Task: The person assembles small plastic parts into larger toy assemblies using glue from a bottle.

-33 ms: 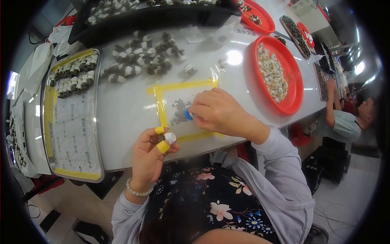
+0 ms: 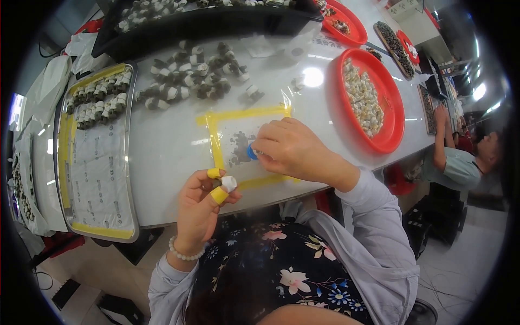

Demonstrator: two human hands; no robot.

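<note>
Between the yellow-capped thumb and finger of my left hand point(image 2: 196, 214), I hold a small rounded white figure piece point(image 2: 229, 184); a darker part of it is mostly hidden by the fingers. My right hand point(image 2: 298, 149) pinches a small blue round thing point(image 2: 251, 152), its kind hidden by my fingers. That hand is over a tabletop patch framed by yellow tape point(image 2: 216, 147), beside scattered flat dark bits point(image 2: 241, 147). Beyond, a loose pile of small white-and-dark figure pieces point(image 2: 200, 76) lies on the white table point(image 2: 162, 135).
A metal tray point(image 2: 134, 179) with rows of similar pieces stands at left. A black bin point(image 2: 216, 26) of more pieces spans the back. A red round tray point(image 2: 395, 119) of pale pieces is at right, with another red tray point(image 2: 355, 27) beyond. A co-worker point(image 2: 455, 165) sits far right.
The white figure piece in my left hand has shifted very slightly to the right. My right hand looks the same.
</note>
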